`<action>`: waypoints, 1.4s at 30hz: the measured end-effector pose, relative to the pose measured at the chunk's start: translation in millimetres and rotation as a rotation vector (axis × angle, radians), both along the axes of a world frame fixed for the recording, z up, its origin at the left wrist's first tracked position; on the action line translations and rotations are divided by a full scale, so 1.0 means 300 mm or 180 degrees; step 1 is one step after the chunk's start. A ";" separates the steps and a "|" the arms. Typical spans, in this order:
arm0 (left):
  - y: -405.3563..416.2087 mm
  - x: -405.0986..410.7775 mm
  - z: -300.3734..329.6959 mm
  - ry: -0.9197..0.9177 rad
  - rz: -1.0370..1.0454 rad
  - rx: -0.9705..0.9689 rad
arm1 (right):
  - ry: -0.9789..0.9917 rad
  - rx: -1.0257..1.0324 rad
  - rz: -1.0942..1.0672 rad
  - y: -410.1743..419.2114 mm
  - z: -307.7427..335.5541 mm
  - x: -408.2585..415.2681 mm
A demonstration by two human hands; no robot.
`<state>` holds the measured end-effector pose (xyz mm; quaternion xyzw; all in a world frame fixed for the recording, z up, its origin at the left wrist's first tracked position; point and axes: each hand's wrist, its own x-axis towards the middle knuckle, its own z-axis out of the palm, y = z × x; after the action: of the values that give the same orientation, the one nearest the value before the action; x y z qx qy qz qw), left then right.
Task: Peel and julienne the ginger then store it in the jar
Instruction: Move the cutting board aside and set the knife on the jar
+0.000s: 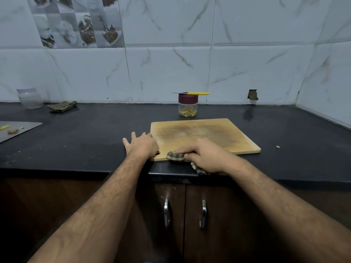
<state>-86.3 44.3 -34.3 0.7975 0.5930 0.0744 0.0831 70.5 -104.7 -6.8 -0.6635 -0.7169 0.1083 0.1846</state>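
A wooden cutting board lies on the black counter, its surface bare. My left hand rests flat on the counter against the board's left edge, fingers straight. My right hand grips a striped cloth at the board's front edge. Behind the board stands a clear jar with a maroon lid, holding julienned ginger at its bottom. A yellow-handled knife lies across the lid.
At the far left a steel plate holds ginger scraps. A frosted plastic jar and another folded cloth sit at the back left. A small crumb lies right of the board. Cabinet doors with metal handles are below.
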 end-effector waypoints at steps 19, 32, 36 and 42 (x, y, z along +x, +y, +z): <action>0.071 0.004 -0.033 0.0200 -0.0060 0.0078 | -0.0483 0.0524 -0.0817 -0.005 -0.056 0.125; 0.074 -0.004 -0.026 0.0173 -0.0169 0.0017 | -0.0471 0.0092 -0.1792 -0.052 -0.007 0.374; 0.062 -0.003 -0.029 0.0091 -0.0149 0.0038 | -0.0228 -0.0004 -0.1917 -0.012 0.052 0.435; 0.012 0.019 -0.018 -0.0174 0.0141 0.0095 | -0.0446 -0.0042 -0.2035 -0.047 0.019 0.429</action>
<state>-80.4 48.0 -39.8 0.7829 0.6069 0.1067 0.0856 199.2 -118.8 -1.0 -0.8620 -0.4825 0.0036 0.1552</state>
